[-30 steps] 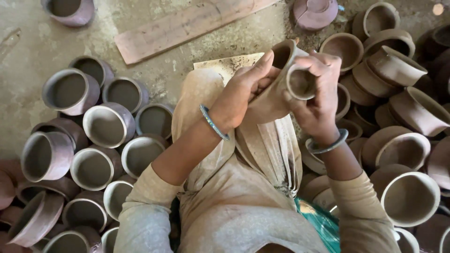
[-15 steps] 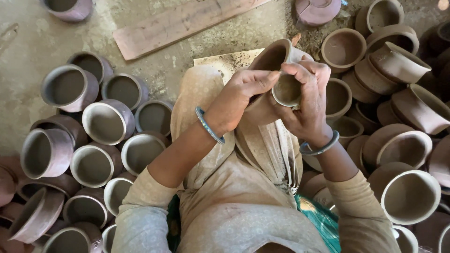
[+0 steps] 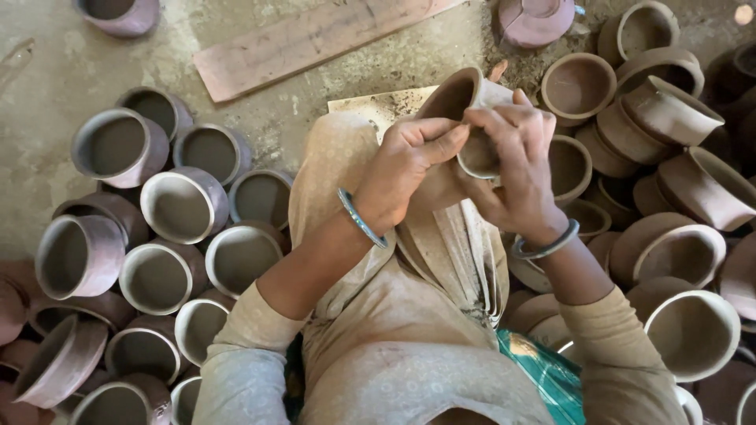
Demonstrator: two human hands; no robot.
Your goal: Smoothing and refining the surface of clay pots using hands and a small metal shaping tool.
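Observation:
I hold a small brown clay pot (image 3: 465, 98) up over my lap, its mouth tilted toward the upper left. My right hand (image 3: 516, 169) wraps around its base and side from the right. My left hand (image 3: 409, 161) presses against the pot's near side, thumb and fingers curled onto the clay. Both wrists wear blue-grey bangles. A beige cloth (image 3: 441, 252) drapes over my lap under the pot.
Several grey-rimmed clay pots (image 3: 185, 205) crowd the floor at my left. Several brown bowls (image 3: 677, 252) are stacked and tipped at my right. A flat wooden board (image 3: 315, 39) lies on the dusty floor ahead, with a pinkish pot (image 3: 535, 20) beyond it.
The pot has turned in my hands and sits slightly lower, its mouth now facing upper left. My left fingers have slid across its side; my right hand has regripped the base.

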